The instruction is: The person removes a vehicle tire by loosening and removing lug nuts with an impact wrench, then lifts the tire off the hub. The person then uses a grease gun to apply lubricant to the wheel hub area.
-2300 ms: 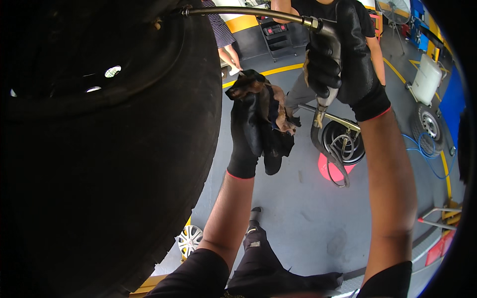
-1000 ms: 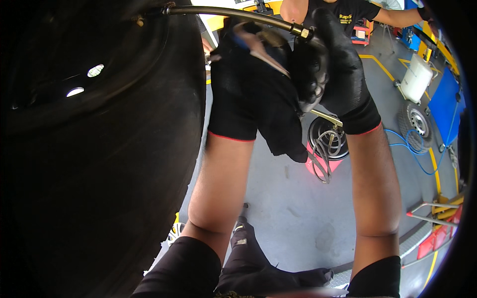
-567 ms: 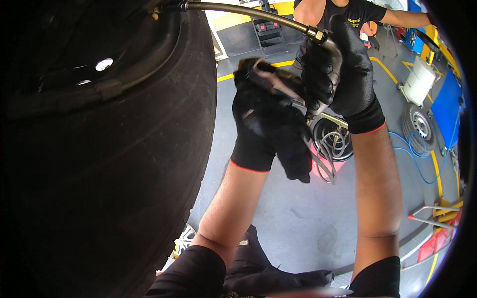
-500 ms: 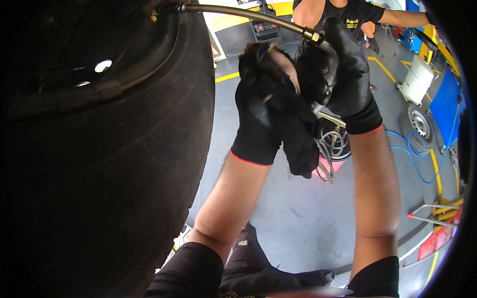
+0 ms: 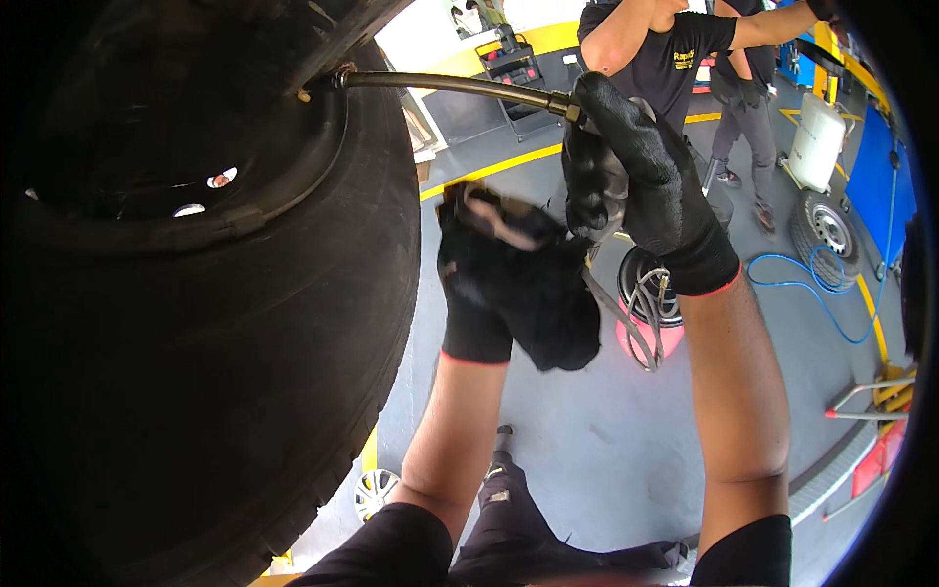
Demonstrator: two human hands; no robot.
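My right hand [image 5: 650, 181], in a black glove with a red cuff edge, is closed around the hand-piece of a hose; the grip hides most of the hand-piece. From it a thin dark hose [image 5: 440, 84] with a brass-coloured fitting [image 5: 564, 106] runs left to the rim of a large black tyre [image 5: 323, 323]. My left hand [image 5: 479, 254], gloved likewise, is below and left of the right one. Some bare skin shows at its blurred fingers, which appear closed. A limp black cloth [image 5: 558, 328] hangs from that hand.
The big wheel fills the left side. Below my right hand, a grey coiled hose [image 5: 641, 323] lies over a round pink-and-black object [image 5: 653, 335]. Two people stand ahead. At right are a spare wheel [image 5: 827, 230], a white tank [image 5: 820, 149] and a blue hose [image 5: 812, 293] on the floor.
Left hand and cloth have moved down and slightly left, away from the right hand. The right hand and hose end sit lower and further left. The view has shifted, showing a second person.
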